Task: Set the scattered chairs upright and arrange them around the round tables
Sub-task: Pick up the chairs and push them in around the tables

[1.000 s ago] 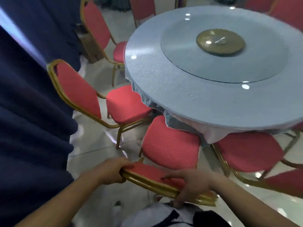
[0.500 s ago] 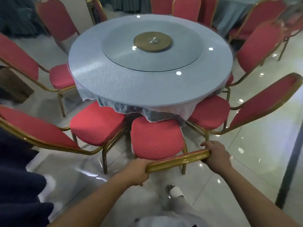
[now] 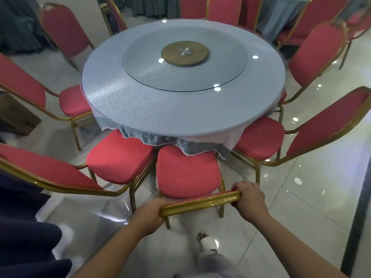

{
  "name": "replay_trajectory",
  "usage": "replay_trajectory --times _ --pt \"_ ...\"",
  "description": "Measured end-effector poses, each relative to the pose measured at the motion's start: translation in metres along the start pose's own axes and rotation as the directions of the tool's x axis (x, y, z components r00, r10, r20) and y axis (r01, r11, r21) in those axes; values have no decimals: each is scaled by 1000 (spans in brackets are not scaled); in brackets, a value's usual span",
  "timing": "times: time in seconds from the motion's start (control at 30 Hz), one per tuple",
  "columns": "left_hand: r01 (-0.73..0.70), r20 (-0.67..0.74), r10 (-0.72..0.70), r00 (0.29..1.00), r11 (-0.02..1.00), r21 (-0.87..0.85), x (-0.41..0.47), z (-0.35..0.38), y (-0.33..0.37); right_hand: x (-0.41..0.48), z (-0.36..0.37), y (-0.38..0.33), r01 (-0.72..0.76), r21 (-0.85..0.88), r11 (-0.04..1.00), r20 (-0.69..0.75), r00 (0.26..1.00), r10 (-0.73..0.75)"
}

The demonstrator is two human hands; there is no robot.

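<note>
A red-cushioned chair with a gold frame (image 3: 186, 173) stands upright right in front of me, its seat partly under the edge of the round table (image 3: 140, 109). My left hand (image 3: 149, 215) grips the left end of the chair's gold top rail. My right hand (image 3: 249, 196) grips the right end of that rail. The table has a grey-blue cloth, a glass turntable (image 3: 220, 71) and a round brown disc (image 3: 184, 53) at its middle. The chair's backrest is mostly hidden below the rail.
Several more red chairs ring the table: one close at left (image 3: 118, 157), one close at right (image 3: 261, 137), others farther round. A dark blue curtain (image 3: 24, 227) hangs at lower left. My shoe (image 3: 206, 242) is on the glossy tiled floor. A second clothed table (image 3: 281, 13) stands at back right.
The view has swung from the table's left side to face it squarely. The chair I hold has moved forward, its seat now closer under the table. Both hands keep their grip on the rail.
</note>
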State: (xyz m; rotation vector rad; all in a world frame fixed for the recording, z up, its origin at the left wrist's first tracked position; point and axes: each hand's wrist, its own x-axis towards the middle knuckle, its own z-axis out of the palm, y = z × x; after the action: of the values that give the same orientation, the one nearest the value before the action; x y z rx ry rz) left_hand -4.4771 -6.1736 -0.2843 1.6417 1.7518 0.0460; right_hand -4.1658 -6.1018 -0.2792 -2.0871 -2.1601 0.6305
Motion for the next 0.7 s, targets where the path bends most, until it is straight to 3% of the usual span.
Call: replay_trajectory --times 0.2,0.47,0.6,0.7 --pt "25 -32 -27 999 998 -62 40 -15 22 62 -20 5 60 -11 998 -37 997 -60" --pt "155 -2 -156 988 986 -54 57 -34 15 83 -26 -2 152 -182 971 97 986 -136" --pt "111 55 -112 992 994 11 42 -27 13 57 -25 12 214 -215 953 139 972 -187" --pt "2 112 -9 994 998 64 30 -18 8 35 -24 22 230 -208 951 114 971 -210"
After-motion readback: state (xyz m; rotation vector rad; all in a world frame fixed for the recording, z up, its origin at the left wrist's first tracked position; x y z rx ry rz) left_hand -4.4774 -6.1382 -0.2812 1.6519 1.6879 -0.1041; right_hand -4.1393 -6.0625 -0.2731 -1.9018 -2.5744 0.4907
